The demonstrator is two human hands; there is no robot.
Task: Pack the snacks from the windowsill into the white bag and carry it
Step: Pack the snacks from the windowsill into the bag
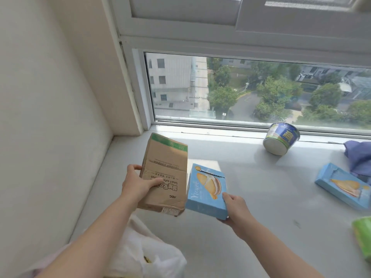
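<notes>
Far left, low: the white bag (152, 257), thin plastic, slumps at the near edge of the windowsill (261, 227), mouth loosely open beneath the left forearm. Something yellowish shows inside; too small to identify.

Left hand (138, 183) holds a brown paper packet (166, 177) lifted off the sill, tilted, its print upside down to the camera and a green band at the far end. Thumb lies across the printed face, the other fingers (133, 167) wrap round the left edge, so the hand is clamped on the packet.

Just to the right, almost touching the packet, the right hand (236, 209) grips a light blue biscuit box (206, 191) by its near right corner. Thumb on top, remaining fingers under the box and hidden. The box is also raised above the sill; its far end is torn open.

Further right, at the window (251, 87) track, a blue and green bowl-shaped tub (281, 139) lies on its side, base toward the camera.

Right edge: a second light blue biscuit box (343, 187) lies flat on the sill, with purple cloth (359, 157) just behind it, touching or overlapping its far corner. Lower right corner, a green package (363, 239), cut off by the frame.
</notes>
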